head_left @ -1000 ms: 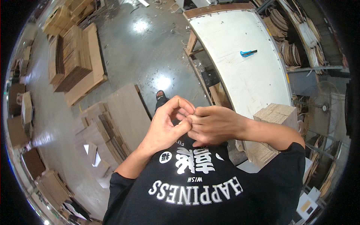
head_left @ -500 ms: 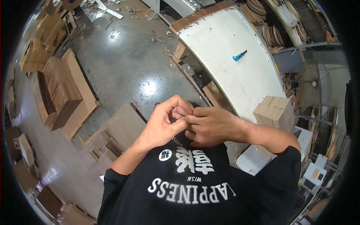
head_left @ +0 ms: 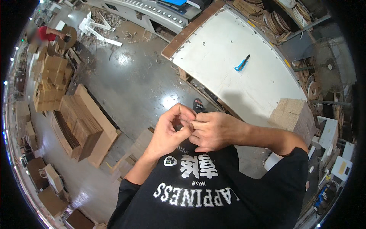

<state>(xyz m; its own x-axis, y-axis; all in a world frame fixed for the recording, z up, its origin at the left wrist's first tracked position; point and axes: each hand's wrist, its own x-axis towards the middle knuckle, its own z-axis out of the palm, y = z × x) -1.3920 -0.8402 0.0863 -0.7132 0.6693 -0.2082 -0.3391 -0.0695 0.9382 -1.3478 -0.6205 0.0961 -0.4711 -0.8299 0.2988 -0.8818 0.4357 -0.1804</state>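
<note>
My left hand (head_left: 170, 129) and my right hand (head_left: 217, 129) meet in front of my chest, above the black shirt (head_left: 213, 194) with white print. The left thumb and fingers curl into a ring, their tips pressed to the right hand's fingertips. Whatever lies between the fingertips, if anything, is too small or hidden to make out. Right-hand fingers are bent and closed. Beyond them a blue utility knife (head_left: 241, 64) lies on the white tabletop (head_left: 213, 49), apart from both hands.
A block of stacked boards (head_left: 291, 114) stands on the table's near right end. Left are stacked cardboard sheets (head_left: 82, 126) on a pallet and brown cartons (head_left: 55, 72). Scraps litter the floor (head_left: 126, 76). A person in a red sleeve (head_left: 45, 33) is at far left. Shelves line the right.
The view has swung, bringing more of the far left, with the person in red, into sight. Both hands stay together at the chest, with almost the same finger pose.
</note>
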